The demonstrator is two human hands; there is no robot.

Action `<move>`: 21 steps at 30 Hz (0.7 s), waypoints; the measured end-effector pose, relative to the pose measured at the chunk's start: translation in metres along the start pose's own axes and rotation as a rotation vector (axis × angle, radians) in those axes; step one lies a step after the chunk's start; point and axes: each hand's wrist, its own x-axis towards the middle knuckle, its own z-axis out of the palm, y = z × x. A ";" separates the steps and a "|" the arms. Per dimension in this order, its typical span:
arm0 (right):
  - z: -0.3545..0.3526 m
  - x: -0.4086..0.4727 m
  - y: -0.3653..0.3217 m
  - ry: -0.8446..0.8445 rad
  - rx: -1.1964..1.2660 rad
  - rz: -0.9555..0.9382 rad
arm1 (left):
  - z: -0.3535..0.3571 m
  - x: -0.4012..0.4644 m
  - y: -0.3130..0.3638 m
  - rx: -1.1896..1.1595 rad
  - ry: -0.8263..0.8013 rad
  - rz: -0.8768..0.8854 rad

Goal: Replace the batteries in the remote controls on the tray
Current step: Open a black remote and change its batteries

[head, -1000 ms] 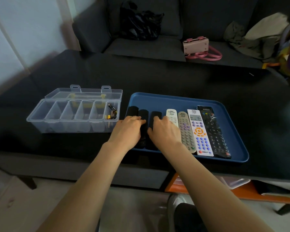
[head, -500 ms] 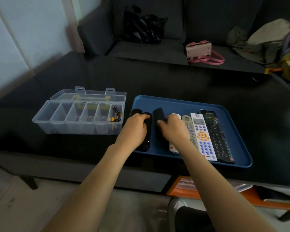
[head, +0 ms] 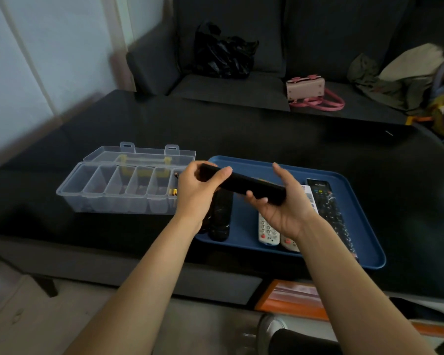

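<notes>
Both my hands hold one black remote (head: 244,185) crosswise above the blue tray (head: 367,254). My left hand (head: 199,192) grips its left end with thumb on top. My right hand (head: 280,201) cradles its right end from below, fingers curled round it. On the tray lie two more black remotes (head: 219,219) at the left, two white remotes (head: 267,233) partly hidden under my right wrist, and a long black remote (head: 330,213) at the right. A clear compartment box (head: 118,190) left of the tray holds batteries (head: 174,192) in its rightmost cell.
The tray and box sit on a black table (head: 241,134). Behind it a dark sofa holds a black bag (head: 223,52), a pink handbag (head: 308,90) and clothes (head: 395,75). An orange item (head: 290,301) lies under the table's near edge.
A black remote that lay on the tray under my hands has been lifted and turned crosswise, held between both hands above the tray.
</notes>
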 end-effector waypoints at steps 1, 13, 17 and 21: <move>0.001 0.000 0.000 0.039 -0.004 -0.073 | 0.001 -0.001 0.001 0.072 0.058 0.017; 0.000 0.013 0.012 0.266 -0.407 -0.502 | -0.001 -0.005 0.009 -0.151 -0.098 -0.030; 0.001 0.012 0.012 0.202 -0.323 -0.503 | -0.001 -0.003 0.008 -0.219 -0.060 -0.068; 0.000 0.014 0.012 0.197 -0.301 -0.503 | -0.001 -0.001 0.006 -0.228 -0.072 -0.072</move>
